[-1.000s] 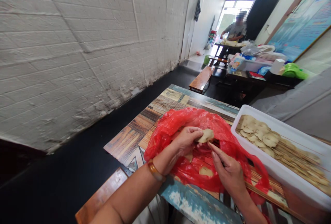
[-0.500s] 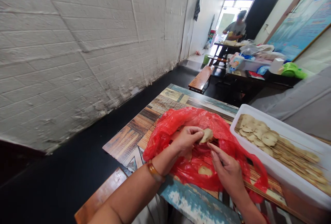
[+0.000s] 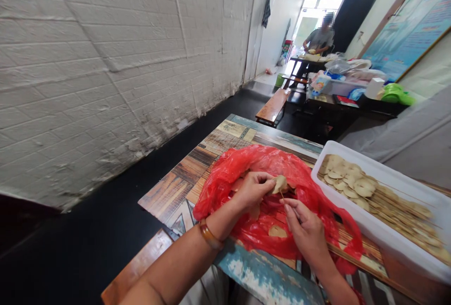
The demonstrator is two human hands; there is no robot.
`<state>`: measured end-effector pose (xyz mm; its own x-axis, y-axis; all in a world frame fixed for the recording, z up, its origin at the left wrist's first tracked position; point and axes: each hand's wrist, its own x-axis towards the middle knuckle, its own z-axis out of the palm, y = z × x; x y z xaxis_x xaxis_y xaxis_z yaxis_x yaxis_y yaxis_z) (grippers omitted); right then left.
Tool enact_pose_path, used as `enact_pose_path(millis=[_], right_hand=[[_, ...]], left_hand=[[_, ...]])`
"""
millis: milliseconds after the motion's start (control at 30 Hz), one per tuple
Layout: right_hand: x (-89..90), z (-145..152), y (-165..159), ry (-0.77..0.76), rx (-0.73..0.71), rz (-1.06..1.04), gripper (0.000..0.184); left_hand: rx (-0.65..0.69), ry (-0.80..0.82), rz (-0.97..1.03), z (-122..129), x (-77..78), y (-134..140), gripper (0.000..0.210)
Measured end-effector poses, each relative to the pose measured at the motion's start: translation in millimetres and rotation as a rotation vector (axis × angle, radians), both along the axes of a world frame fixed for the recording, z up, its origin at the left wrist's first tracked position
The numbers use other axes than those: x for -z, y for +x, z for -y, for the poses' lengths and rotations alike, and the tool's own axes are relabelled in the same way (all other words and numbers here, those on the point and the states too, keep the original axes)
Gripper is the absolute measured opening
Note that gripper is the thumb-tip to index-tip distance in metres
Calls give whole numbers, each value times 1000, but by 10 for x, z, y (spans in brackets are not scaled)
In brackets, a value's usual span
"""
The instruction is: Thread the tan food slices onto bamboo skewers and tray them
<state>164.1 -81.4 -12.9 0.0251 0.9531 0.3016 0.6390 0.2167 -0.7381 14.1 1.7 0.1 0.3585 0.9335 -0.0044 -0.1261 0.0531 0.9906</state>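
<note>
My left hand (image 3: 256, 189) pinches a thin, pale round slice (image 3: 280, 184) above an opened red plastic bag (image 3: 225, 178). Between the fingers of my right hand (image 3: 303, 220) is a thin wooden skewer (image 3: 282, 195), its upper end at the slice; whether it has gone through I cannot tell. Another pale slice (image 3: 277, 231) lies in the bag below my hands. To the right, a white plastic tub (image 3: 319, 166) holds many such slices (image 3: 364, 187) threaded on skewers. Several bare skewers (image 3: 362, 263) lie on the table under my right forearm.
The wood-patterned table (image 3: 176, 183) has a wooden bench (image 3: 141, 262) at its near left and another bench (image 3: 273, 106) beyond. Farther back, a person (image 3: 320, 39) stands at a table, near a cluttered table with a green basin (image 3: 394, 93).
My right hand has shifted slightly left and up, with the skewer at the slice. The slice has turned a little in my left fingers. The person at the back has moved their arms.
</note>
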Motion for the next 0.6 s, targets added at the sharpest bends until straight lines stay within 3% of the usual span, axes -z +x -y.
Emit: enact_pose_path(millis=[233,433,600], right_hand=[[-23,3,-4,3,18,34,30],[-36,-8,-5,-3,16,-55,33],[-26,-14,14,-96,19,-182,33]], left_hand=[[22,-14,-22,9,-18,7,24],[86,13,-36,29,-15,11,25],[74,-223,220,34,-24,46,37]])
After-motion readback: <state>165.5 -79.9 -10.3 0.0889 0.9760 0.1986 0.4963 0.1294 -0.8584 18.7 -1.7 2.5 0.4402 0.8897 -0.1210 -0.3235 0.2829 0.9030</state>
